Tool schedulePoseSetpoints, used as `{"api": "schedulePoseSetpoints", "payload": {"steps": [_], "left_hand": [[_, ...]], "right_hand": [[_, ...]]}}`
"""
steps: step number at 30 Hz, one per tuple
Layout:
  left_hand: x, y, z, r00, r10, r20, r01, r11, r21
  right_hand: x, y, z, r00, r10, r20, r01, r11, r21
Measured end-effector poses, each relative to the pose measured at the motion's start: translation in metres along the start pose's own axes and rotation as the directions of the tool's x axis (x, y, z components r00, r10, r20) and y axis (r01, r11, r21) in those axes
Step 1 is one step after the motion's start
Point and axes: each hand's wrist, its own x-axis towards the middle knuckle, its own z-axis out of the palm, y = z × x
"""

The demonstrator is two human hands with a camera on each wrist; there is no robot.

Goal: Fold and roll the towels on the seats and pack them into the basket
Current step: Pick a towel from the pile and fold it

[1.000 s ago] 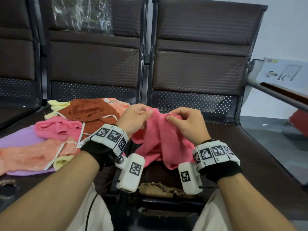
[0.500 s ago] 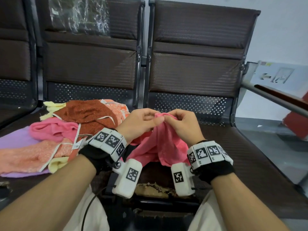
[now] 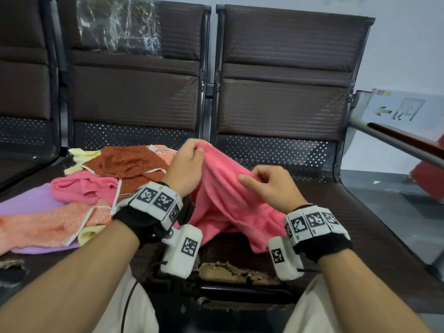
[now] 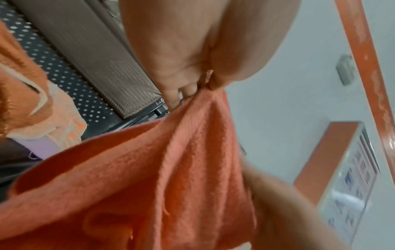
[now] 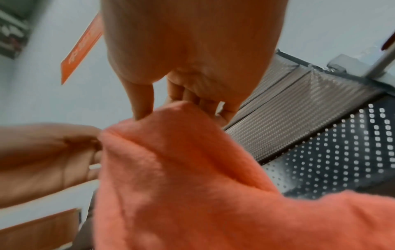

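A pink towel (image 3: pixel 230 207) hangs between my two hands above the front of the right-hand seat. My left hand (image 3: pixel 189 162) pinches its top corner, raised highest; the left wrist view shows that pinch on the towel (image 4: pixel 171 169). My right hand (image 3: pixel 266 181) holds the upper edge further right and lower, thumb and fingers curled on the cloth (image 5: pixel 181 169). The towel's lower part drapes onto the seat. No basket is in view.
A heap of towels lies on the left seat (image 3: pixel 43 265): a rust one (image 3: pixel 129 164), a pink one (image 3: pixel 84 186), a peach one (image 3: pixel 43 224), a lilac one (image 3: pixel 24 203) and pale yellow pieces. Torn seat padding (image 3: pixel 235 272) shows at the front edge. A metal armrest (image 3: pixel 396 143) runs at right.
My hands, close together half a second ago, have drawn apart along the towel's edge. The left hand rose with its corner and the towel is spread wider.
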Motion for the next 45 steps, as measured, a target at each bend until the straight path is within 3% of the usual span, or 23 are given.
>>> {"api": "schedulePoseSetpoints", "payload": {"steps": [3,6,8,11,14,17,22,27,29,32,34,37,45], "left_hand": [[0.002,-0.005,-0.015,0.988,-0.115,-0.105,0.101,0.987,-0.123],[-0.001,-0.007,-0.032,0.959,-0.186,-0.213,0.154,0.975,-0.159],[-0.003,-0.009,-0.043,0.947,-0.180,-0.268,0.161,0.983,-0.091],[-0.006,-0.011,-0.057,0.946,-0.189,-0.263,0.191,0.981,-0.017],[-0.009,-0.015,-0.062,0.946,-0.268,-0.181,0.290,0.950,0.111],[-0.014,-0.007,-0.058,0.925,-0.371,-0.086,0.377,0.924,0.070],[-0.030,0.002,-0.046,0.972,-0.215,-0.093,0.228,0.960,0.160],[-0.042,0.001,-0.049,0.993,-0.053,-0.103,0.085,0.939,0.333],[-0.043,0.002,-0.053,0.989,-0.028,-0.144,0.075,0.940,0.333],[-0.043,0.001,-0.060,0.978,0.009,-0.210,0.061,0.945,0.322],[-0.042,0.000,-0.066,0.967,0.008,-0.255,0.071,0.951,0.300],[-0.039,-0.006,-0.074,0.965,0.001,-0.261,0.085,0.944,0.318],[-0.043,-0.010,-0.081,0.976,0.038,-0.215,0.041,0.934,0.354]], "right_hand": [[-0.008,0.007,-0.006,0.982,-0.006,0.190,0.060,0.959,-0.278],[-0.018,0.015,-0.008,0.899,0.138,0.416,0.127,0.827,-0.548],[-0.025,0.020,-0.010,0.836,0.287,0.468,0.144,0.708,-0.692],[-0.037,0.027,-0.019,0.796,0.425,0.431,0.071,0.642,-0.764],[-0.047,0.034,-0.035,0.818,0.464,0.340,-0.054,0.650,-0.758],[-0.057,0.035,-0.047,0.822,0.504,0.265,-0.224,0.715,-0.663],[-0.076,0.030,-0.055,0.761,0.561,0.326,-0.190,0.673,-0.715],[-0.089,0.022,-0.065,0.763,0.589,0.267,-0.255,0.654,-0.712],[-0.091,0.020,-0.069,0.801,0.550,0.236,-0.221,0.639,-0.737],[-0.093,0.018,-0.068,0.906,0.389,0.169,-0.106,0.595,-0.797],[-0.094,0.014,-0.069,0.929,0.329,0.168,-0.097,0.655,-0.749],[-0.095,0.006,-0.075,0.919,0.330,0.215,-0.152,0.801,-0.579],[-0.091,0.004,-0.067,0.851,0.466,0.243,-0.228,0.744,-0.628]]}}
